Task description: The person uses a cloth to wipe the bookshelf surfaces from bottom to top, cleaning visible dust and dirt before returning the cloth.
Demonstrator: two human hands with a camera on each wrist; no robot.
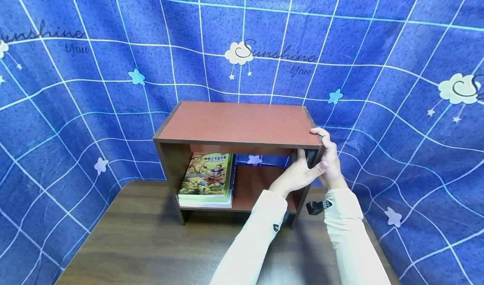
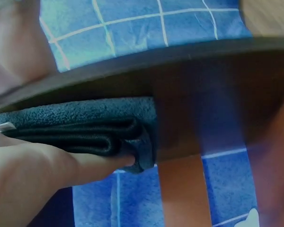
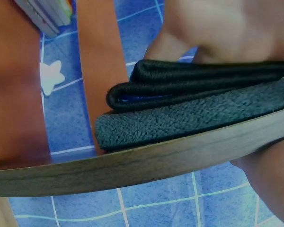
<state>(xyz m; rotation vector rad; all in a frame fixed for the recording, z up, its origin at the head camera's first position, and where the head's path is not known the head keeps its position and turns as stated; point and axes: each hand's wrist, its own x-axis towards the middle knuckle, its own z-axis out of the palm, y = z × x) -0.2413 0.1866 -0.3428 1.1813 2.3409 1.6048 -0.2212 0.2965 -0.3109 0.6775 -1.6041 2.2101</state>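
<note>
A small brown shelf (image 1: 242,123) with a reddish top stands on the table. My left hand (image 1: 298,176) reaches inside its right end. There its extended fingers press a folded dark cloth (image 2: 104,111), fuzzy grey-green outside with black folds, against the inner side panel (image 3: 132,168). A small white tag (image 2: 4,126) shows at the near end of the cloth. From outside, my right hand (image 1: 330,159) grips that same panel, fingertips over the top corner. In the right wrist view, the left fingers lie along the black folds, on the opposite side of the panel from my right hand.
A stack of books (image 1: 206,176) with a colourful cover fills the left end of the shelf. Blue curtain cloth (image 1: 113,66) with white lines hangs behind and at both sides. The wooden table (image 1: 151,239) extends in front.
</note>
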